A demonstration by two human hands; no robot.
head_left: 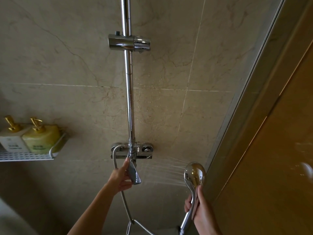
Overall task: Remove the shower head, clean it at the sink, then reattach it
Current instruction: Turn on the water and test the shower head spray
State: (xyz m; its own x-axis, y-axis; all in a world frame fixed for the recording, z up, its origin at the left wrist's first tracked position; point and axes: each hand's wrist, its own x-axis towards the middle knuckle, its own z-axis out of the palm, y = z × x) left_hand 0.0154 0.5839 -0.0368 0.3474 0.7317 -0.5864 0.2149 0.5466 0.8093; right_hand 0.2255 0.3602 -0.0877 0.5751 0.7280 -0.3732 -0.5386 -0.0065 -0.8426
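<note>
My right hand (202,207) grips the handle of the chrome shower head (194,174) at the lower right. Its face points left at the wall and thin jets of water spray from it. My left hand (121,177) holds the chrome mixer lever (134,174) under the wall valve (132,150). The metal hose (124,200) runs from the valve down past my left wrist. Higher up the riser rail (129,99), the holder bracket (129,42) has nothing in it.
A white perforated shelf (25,156) on the left wall carries two pump bottles, one white (11,138) and one yellow-green (42,138). The glass shower door and its metal frame (245,102) close off the right side. Water drops dot the beige tiles.
</note>
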